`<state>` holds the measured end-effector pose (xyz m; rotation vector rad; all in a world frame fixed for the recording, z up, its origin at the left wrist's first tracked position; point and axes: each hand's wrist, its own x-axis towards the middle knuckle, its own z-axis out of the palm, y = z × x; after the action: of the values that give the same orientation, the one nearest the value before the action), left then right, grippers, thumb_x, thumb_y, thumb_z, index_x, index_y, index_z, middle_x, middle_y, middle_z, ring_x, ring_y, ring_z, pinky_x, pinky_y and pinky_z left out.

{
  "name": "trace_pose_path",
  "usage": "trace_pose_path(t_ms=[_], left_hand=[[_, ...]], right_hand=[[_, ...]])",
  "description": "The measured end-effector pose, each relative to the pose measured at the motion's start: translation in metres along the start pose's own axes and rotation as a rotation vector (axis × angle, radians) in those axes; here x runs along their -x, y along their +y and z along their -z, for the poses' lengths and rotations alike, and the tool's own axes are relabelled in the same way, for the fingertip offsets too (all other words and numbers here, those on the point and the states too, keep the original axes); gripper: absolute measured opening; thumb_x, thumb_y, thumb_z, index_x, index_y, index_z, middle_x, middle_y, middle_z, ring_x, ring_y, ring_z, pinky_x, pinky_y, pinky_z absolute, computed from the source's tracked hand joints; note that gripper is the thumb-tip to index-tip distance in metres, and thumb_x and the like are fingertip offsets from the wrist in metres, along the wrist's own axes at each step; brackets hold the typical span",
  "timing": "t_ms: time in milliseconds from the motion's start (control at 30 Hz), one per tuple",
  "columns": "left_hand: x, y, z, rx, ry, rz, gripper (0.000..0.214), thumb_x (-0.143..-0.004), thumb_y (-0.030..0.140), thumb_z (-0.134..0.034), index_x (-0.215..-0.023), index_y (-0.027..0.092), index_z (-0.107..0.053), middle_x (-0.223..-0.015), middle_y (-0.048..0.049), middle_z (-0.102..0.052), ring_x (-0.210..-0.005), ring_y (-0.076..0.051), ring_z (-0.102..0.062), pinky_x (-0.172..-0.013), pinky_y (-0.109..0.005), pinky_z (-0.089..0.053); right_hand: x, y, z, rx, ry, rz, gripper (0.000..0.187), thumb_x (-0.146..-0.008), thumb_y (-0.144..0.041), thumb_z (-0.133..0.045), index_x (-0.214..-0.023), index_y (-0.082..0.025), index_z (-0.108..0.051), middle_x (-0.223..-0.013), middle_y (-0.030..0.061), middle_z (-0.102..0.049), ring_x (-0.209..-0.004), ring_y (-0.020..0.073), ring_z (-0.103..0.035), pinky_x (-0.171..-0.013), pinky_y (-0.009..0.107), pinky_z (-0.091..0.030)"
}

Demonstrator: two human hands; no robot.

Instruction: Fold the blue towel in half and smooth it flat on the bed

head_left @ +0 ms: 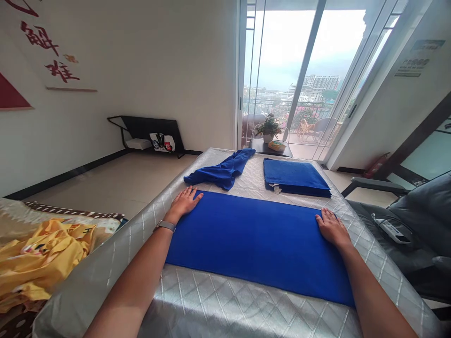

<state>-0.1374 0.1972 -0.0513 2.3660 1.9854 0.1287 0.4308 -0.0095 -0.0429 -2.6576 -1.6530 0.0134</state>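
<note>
A blue towel point(257, 239) lies folded into a long flat strip across a silver quilted surface point(218, 305). My left hand point(183, 203) rests flat on the towel's far left corner, fingers stretched out. At the towel's right end, my right hand point(331, 227) also lies flat with fingers spread. Neither hand grips anything. Beyond the strip, a crumpled blue towel point(221, 171) lies at the far left and a neat stack of folded blue towels point(294, 177) sits at the far right.
Yellow patterned fabric point(38, 258) lies on a bed to the left. A grey chair point(419, 220) with a remote stands at the right. Behind are a small table with a potted plant point(268, 127), a black rack point(151, 134) and glass balcony doors point(303, 70).
</note>
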Motion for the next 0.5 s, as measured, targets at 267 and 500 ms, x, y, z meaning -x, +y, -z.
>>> trace_pose_path(t_ms=[267,500], left_hand=[[-0.0002,0.0011,-0.0019,0.005,0.024,0.022,0.076,-0.102,0.059,-0.014,-0.159,0.010,-0.022,-0.165,-0.0132,-0.018,-0.153,-0.025,-0.016,-0.123,-0.044,-0.012],[0.0016,0.0055,0.0047,-0.044,-0.028,0.021,0.076,-0.101,0.059,-0.013,-0.160,0.011,-0.017,-0.166,-0.0125,-0.014,-0.153,-0.025,-0.012,-0.123,-0.047,-0.009]], right_hand=[[-0.0002,0.0015,0.0005,-0.059,0.029,0.016,0.072,-0.101,-0.046,-0.010,-0.158,-0.004,-0.025,-0.165,0.0125,-0.024,-0.152,0.0241,-0.018,-0.124,0.045,-0.014],[0.0027,-0.0038,0.0051,-0.048,0.002,-0.005,0.071,-0.101,-0.044,-0.010,-0.158,-0.004,-0.023,-0.166,0.0104,-0.021,-0.152,0.0226,-0.017,-0.124,0.042,-0.012]])
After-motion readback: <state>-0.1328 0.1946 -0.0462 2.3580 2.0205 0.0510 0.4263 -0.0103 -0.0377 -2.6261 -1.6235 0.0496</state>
